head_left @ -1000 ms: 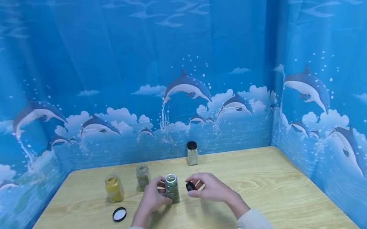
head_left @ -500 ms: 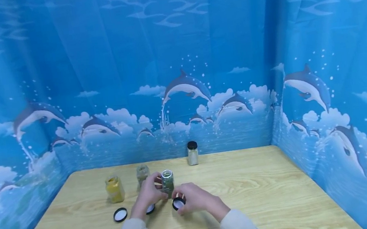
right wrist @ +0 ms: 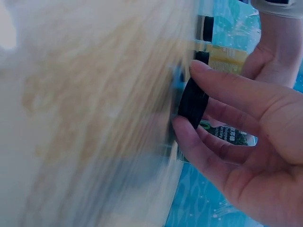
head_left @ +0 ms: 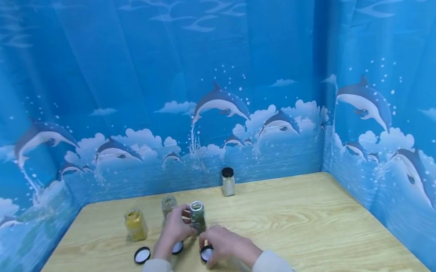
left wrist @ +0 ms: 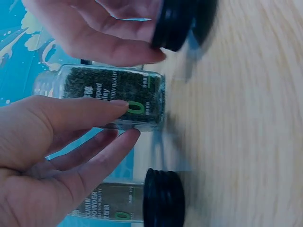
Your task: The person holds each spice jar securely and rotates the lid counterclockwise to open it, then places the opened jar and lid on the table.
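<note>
My left hand (head_left: 175, 226) holds an open glass jar of chopped parsley (head_left: 198, 218) upright, thumb on one side and fingers on the other. Dark green flakes and a label show through its wall (left wrist: 94, 82). Just in front and to the right, my right hand (head_left: 226, 244) pinches a black screw lid (head_left: 206, 254) by its edge, white inside facing up, low over the table. In the right wrist view the lid (right wrist: 193, 105) sits between thumb and fingertips, its lower edge right by the wood.
Left of the hands stand an uncapped jar of yellow powder (head_left: 137, 227) and an uncapped cumin powder jar (head_left: 169, 203). Two black lids lie before them, one at left (head_left: 142, 255), another lid (head_left: 178, 248) beside the left wrist. A capped jar (head_left: 229, 185) stands at the table's back edge.
The right hand has brought the lid leftward and toward the body, down near the table, turning its white inside up. The left hand has shifted slightly left with the parsley jar.
</note>
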Tool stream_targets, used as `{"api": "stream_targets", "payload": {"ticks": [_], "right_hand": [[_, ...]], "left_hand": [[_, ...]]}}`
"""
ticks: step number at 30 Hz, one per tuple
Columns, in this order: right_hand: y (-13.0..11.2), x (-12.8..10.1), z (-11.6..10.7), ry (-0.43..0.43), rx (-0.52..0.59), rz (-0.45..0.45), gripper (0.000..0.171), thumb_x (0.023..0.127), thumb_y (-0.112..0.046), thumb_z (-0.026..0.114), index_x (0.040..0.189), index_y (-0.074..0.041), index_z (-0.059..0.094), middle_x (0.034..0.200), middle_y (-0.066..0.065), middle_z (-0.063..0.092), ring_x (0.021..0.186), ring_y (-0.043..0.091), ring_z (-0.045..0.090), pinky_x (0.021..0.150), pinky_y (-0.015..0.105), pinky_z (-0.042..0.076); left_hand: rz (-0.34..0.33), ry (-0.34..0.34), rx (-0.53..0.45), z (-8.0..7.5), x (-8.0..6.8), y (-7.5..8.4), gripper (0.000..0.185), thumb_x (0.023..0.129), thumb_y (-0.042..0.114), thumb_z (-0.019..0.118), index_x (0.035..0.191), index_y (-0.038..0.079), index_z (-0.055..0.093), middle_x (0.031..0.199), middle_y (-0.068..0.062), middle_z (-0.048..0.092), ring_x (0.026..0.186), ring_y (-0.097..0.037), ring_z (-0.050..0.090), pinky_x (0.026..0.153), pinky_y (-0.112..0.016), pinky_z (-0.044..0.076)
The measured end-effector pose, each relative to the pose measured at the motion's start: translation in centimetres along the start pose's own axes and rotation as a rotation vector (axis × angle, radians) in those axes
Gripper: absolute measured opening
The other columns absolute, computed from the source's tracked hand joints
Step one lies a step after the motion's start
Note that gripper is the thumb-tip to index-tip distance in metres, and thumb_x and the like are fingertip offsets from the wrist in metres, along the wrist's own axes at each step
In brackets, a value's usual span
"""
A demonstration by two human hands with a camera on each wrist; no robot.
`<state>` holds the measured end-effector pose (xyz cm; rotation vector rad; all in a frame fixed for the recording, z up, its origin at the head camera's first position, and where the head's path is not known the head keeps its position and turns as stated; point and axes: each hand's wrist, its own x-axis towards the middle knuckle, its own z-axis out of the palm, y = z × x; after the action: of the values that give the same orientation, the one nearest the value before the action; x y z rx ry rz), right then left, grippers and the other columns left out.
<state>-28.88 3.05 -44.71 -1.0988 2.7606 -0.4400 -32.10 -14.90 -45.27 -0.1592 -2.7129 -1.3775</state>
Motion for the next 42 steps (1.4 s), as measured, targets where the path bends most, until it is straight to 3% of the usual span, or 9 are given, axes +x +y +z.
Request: {"api": "stream_targets", "payload": {"ticks": [6, 12, 19, 24, 28, 37, 42], "right_hand": [[-0.2, 0.2, 0.5, 0.043, -0.028, -0.031, 0.04, 0.067, -0.028, 0.097, 0.097, -0.016, 0.073, 0.085, -0.005, 0.072, 0.072, -0.002, 0.056, 0.065, 0.009, 0.045], [0.0, 0.5, 0.8, 0.034, -0.046, 0.001, 0.04, 0.068, -0.032, 0.096, 0.098, -0.017, 0.073, 0.084, -0.006, 0.07, 0.074, 0.0, 0.055, 0.067, 0.012, 0.046], [1.0, -0.7, -0.7, -0.034, 0.083, 0.063, 0.05, 0.078, -0.035, 0.09, 0.119, -0.013, 0.07, 0.1, 0.0, 0.069, 0.087, 0.006, 0.06, 0.075, 0.018, 0.053], [2.9, -2.2, -2.9, -0.003, 0.149, 0.088, 0.041, 0.086, -0.026, 0.083, 0.121, -0.008, 0.069, 0.112, 0.01, 0.072, 0.1, 0.021, 0.068, 0.08, 0.025, 0.057], [4.8, -3.2, -4.3, 0.033, 0.218, 0.121, 0.038, 0.091, -0.023, 0.079, 0.122, -0.004, 0.068, 0.114, 0.017, 0.072, 0.098, 0.026, 0.069, 0.08, 0.031, 0.06], [7.9, -5.3, -6.2, 0.108, 0.311, 0.173, 0.03, 0.093, -0.018, 0.076, 0.119, -0.006, 0.068, 0.114, 0.024, 0.069, 0.091, 0.027, 0.071, 0.08, 0.045, 0.062], [8.8, -5.6, -6.9, 0.12, 0.318, 0.208, 0.031, 0.093, -0.017, 0.076, 0.121, -0.007, 0.067, 0.116, 0.023, 0.069, 0.092, 0.026, 0.071, 0.08, 0.044, 0.063]], "left_hand": [[-0.018, -0.032, 0.041, -0.8, -0.3, 1.3, 0.069, 0.061, -0.013, 0.082, 0.127, -0.005, 0.062, 0.116, -0.026, 0.071, 0.106, -0.043, 0.072, 0.092, -0.049, 0.063], [-0.044, -0.053, 0.073, -1.8, -0.4, 3.7, 0.07, 0.074, -0.003, 0.084, 0.138, 0.0, 0.057, 0.132, -0.024, 0.066, 0.125, -0.047, 0.061, 0.102, -0.056, 0.058], [0.022, -0.041, 0.121, -2.5, 0.5, 6.5, 0.06, 0.084, 0.007, 0.081, 0.14, 0.007, 0.059, 0.14, -0.02, 0.063, 0.136, -0.043, 0.055, 0.105, -0.06, 0.054], [0.043, -0.068, 0.156, -2.1, 2.5, 8.0, 0.059, 0.085, 0.009, 0.081, 0.14, 0.008, 0.059, 0.142, -0.02, 0.062, 0.136, -0.041, 0.053, 0.105, -0.06, 0.054], [0.018, -0.099, 0.177, -1.2, 5.0, 8.6, 0.061, 0.085, 0.01, 0.081, 0.142, 0.008, 0.058, 0.144, -0.018, 0.06, 0.136, -0.039, 0.053, 0.105, -0.057, 0.054], [-0.019, -0.15, 0.197, 1.8, 9.9, 9.1, 0.065, 0.089, 0.007, 0.077, 0.148, 0.006, 0.051, 0.149, -0.019, 0.054, 0.137, -0.038, 0.051, 0.1, -0.055, 0.057], [-0.085, -0.148, 0.213, 3.0, 11.6, 9.6, 0.066, 0.089, 0.008, 0.075, 0.15, 0.011, 0.05, 0.155, -0.014, 0.05, 0.141, -0.037, 0.048, 0.105, -0.065, 0.05]]}}
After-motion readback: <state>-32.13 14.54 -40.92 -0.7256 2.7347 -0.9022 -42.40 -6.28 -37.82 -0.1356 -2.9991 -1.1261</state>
